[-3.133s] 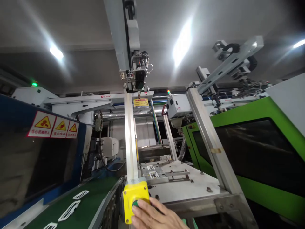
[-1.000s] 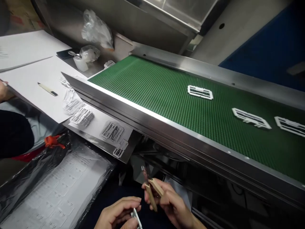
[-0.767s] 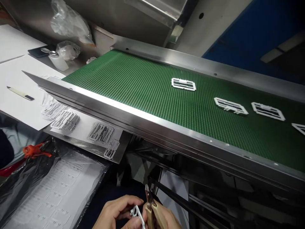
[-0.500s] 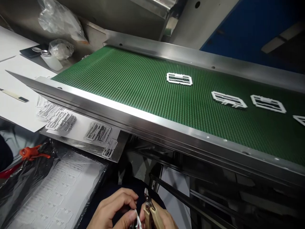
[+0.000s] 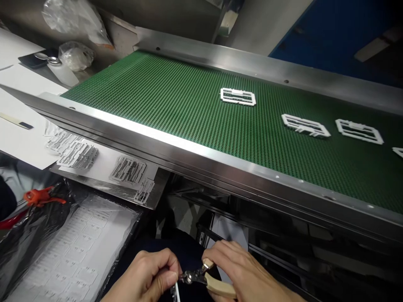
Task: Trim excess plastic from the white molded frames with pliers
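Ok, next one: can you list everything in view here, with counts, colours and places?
conveyor belt: one, green, across the centre
plastic frames: three whole, a fourth cut off by the right edge, white, flat on the belt
part stacks: several, pale grey, on the metal shelf below the belt
paper sheets: white, left edge
pen-like stick: one, cream with a dark tip, on the paper
plastic bags: two, clear, upper left
bottle: one, white, metal-topped, by the bags
orange tool: one, left
tray: one, pale, plastic-wrapped, lower left
left hand: pinches a small white part
right hand: grips cutters, tan handles, jaws at the part
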The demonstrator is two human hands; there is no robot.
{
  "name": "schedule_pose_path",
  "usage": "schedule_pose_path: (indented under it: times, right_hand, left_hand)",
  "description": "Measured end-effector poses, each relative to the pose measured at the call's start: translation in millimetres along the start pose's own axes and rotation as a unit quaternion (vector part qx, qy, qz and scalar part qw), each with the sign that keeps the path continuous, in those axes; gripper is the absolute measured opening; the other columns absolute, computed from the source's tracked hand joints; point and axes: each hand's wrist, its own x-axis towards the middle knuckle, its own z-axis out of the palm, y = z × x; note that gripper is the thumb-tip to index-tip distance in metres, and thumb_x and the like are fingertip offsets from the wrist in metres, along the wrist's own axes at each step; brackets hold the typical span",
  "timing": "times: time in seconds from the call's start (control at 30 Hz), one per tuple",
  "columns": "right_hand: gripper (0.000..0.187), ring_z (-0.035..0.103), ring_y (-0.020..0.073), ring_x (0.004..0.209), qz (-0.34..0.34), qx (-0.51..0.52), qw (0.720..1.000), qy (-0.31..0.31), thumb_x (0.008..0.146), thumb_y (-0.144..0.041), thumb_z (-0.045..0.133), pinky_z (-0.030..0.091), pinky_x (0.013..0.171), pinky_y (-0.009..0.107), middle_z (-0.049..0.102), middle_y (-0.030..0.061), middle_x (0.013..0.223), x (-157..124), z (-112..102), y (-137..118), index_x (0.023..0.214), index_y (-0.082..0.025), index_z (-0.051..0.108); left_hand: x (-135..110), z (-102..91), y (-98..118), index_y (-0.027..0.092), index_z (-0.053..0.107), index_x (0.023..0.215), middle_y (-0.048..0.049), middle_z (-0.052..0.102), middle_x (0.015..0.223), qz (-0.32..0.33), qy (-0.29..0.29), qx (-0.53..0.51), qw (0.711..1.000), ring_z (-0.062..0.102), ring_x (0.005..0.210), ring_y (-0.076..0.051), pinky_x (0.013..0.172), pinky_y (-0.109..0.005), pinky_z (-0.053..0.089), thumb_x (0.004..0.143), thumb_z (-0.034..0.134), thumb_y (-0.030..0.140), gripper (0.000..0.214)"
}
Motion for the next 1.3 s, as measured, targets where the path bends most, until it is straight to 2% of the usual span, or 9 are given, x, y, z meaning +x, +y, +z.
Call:
schedule_pose_path:
  times: [0.17,0.33,0.67,0.8,0.93,1.07,1.13,1.2,1.3]
  right_hand:
    - [0.045,0.051,0.026,0.11,-0.026,-0.12,0.992,-0.024,0.072,-0.017,0.055,0.026,0.109,0.049,0.057,0.0071,0.11,-5,-17,-1,0.116,-0.025,0.054]
    - [0.049,0.046,0.03,0.12,-0.055,-0.14,0.988,-0.041,0.075,-0.022,0.055,0.025,0.109,0.052,0.054,0.0107,0.122,-6,-18,-1,0.124,-0.024,0.051]
    - [0.05,0.044,0.0348,0.125,-0.077,-0.193,0.977,-0.053,0.077,-0.024,0.056,0.024,0.109,0.056,0.052,0.0175,0.128,-3,-20,-9,0.126,-0.017,0.051]
    - [0.043,0.051,0.0336,0.115,-0.099,-0.232,0.967,-0.042,0.076,-0.026,0.058,0.029,0.106,0.056,0.057,0.0171,0.118,-4,-23,-13,0.117,-0.016,0.055]
    - [0.026,0.058,0.0255,0.091,-0.124,-0.278,0.952,-0.031,0.074,-0.026,0.061,0.038,0.098,0.05,0.06,0.0086,0.096,-1,-27,-15,0.099,-0.019,0.058]
    - [0.01,0.056,0.02,0.068,-0.158,-0.324,0.932,-0.032,0.079,-0.028,0.058,0.044,0.069,0.035,0.058,0.0023,0.075,5,-31,-15,0.085,-0.021,0.058]
    - [0.005,0.053,0.0172,0.058,-0.148,-0.304,0.941,-0.031,0.078,-0.026,0.058,0.036,0.056,0.03,0.056,-0.0003,0.066,8,-29,-13,0.079,-0.022,0.057]
    - [0.007,0.051,0.0145,0.053,-0.106,-0.225,0.968,-0.033,0.078,-0.027,0.057,0.031,0.051,0.027,0.055,-0.0025,0.06,10,-25,-9,0.073,-0.022,0.056]
    - [0.024,0.051,0.0129,0.054,0.019,-0.064,0.998,-0.021,0.084,-0.04,0.053,0.03,0.049,0.023,0.054,-0.0033,0.058,12,-14,4,0.068,-0.022,0.053]
  left_hand:
    - [0,-4.5,4,0.021,0.047,0.07,0.0032,0.046,0.067,-0.037,-0.052,-0.05,0.997,0.041,0.065,-0.016,0.059,-0.026,0.029,0.088,0.042,0.047,0.032]
    - [1,-1.7,5,0.022,0.041,0.07,0.005,0.038,0.065,-0.046,-0.068,-0.043,0.996,0.035,0.063,-0.015,0.057,-0.027,0.026,0.088,0.039,0.049,0.033]
    - [-4,0.9,6,0.022,0.047,0.071,0.0023,0.051,0.067,-0.025,-0.041,0.015,0.999,0.044,0.067,-0.017,0.061,-0.023,0.034,0.089,0.041,0.047,0.031]
    - [-4,3.3,7,0.022,0.052,0.07,0.0027,0.05,0.062,-0.006,-0.023,-0.008,1.0,0.042,0.059,-0.016,0.056,-0.022,0.035,0.088,0.045,0.047,0.031]
    - [-3,6.3,9,0.022,0.054,0.07,0.0033,0.05,0.06,0.005,-0.015,-0.025,1.0,0.04,0.057,-0.015,0.053,-0.022,0.034,0.088,0.046,0.049,0.034]
    - [-2,6.2,6,0.022,0.049,0.071,0.0036,0.049,0.063,-0.016,-0.04,-0.005,0.999,0.041,0.061,-0.015,0.056,-0.023,0.033,0.09,0.041,0.052,0.036]
    - [-2,7.7,0,0.022,0.046,0.073,0.0029,0.052,0.068,-0.043,-0.046,-0.013,0.998,0.043,0.067,-0.015,0.062,-0.023,0.034,0.091,0.038,0.053,0.036]
    - [-2,13.6,-8,0.023,0.046,0.079,0.001,0.059,0.077,-0.057,-0.036,-0.088,0.994,0.047,0.074,-0.016,0.068,-0.024,0.037,0.09,0.037,0.056,0.037]
    - [-1,32.0,-26,0.025,0.052,0.104,-0.0032,0.064,0.1,-0.032,0.001,-0.302,0.953,0.056,0.096,-0.021,0.086,-0.029,0.042,0.074,0.064,0.06,0.047]
